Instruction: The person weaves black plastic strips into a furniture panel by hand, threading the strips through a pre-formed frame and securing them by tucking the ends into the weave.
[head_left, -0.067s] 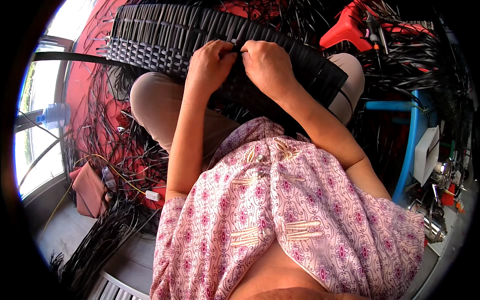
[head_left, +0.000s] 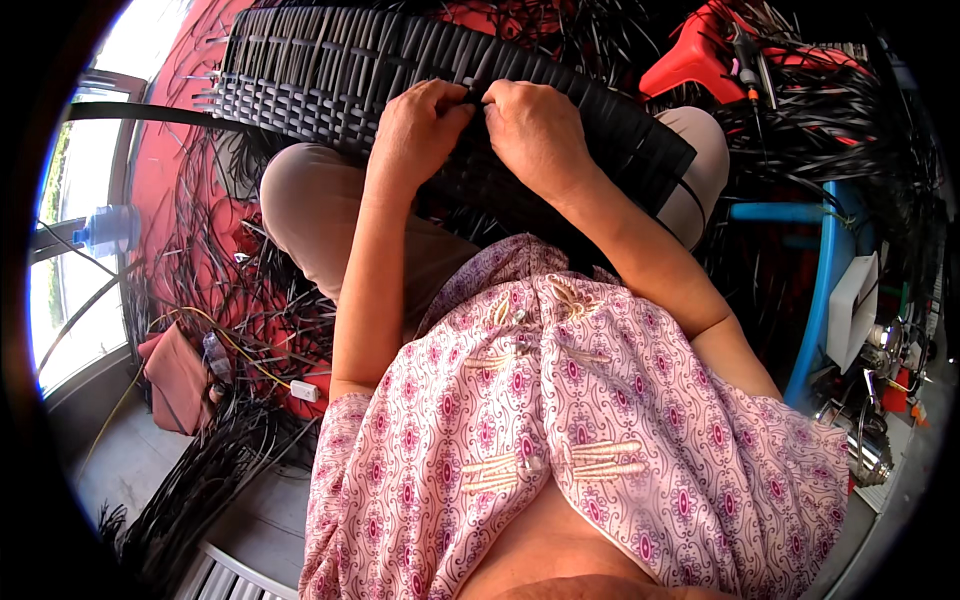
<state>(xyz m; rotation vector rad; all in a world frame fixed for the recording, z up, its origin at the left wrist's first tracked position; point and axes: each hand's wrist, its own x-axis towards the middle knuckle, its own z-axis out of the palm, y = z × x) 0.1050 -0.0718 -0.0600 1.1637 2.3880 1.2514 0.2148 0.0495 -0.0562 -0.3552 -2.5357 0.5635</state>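
Observation:
A long black woven panel (head_left: 310, 75) of flat plastic strips lies across my knees, its left part loosely woven and its right part denser. My left hand (head_left: 415, 135) bends at the panel's middle, thumb and fingers pinched together. Close beside it, my right hand (head_left: 535, 135) is also closed, its fingertips on the weave. Both hands pinch at a dark weaving strip there, mostly hidden by the fingers. At the panel's left end, strip ends stick out.
Loose black strips (head_left: 215, 480) cover much of the red floor. A red plastic stool (head_left: 690, 65) stands at the far right, a tool on it. Nearer on the right are a blue frame (head_left: 826, 290) and a white box (head_left: 852, 310). A white plug block (head_left: 304, 391) lies at left.

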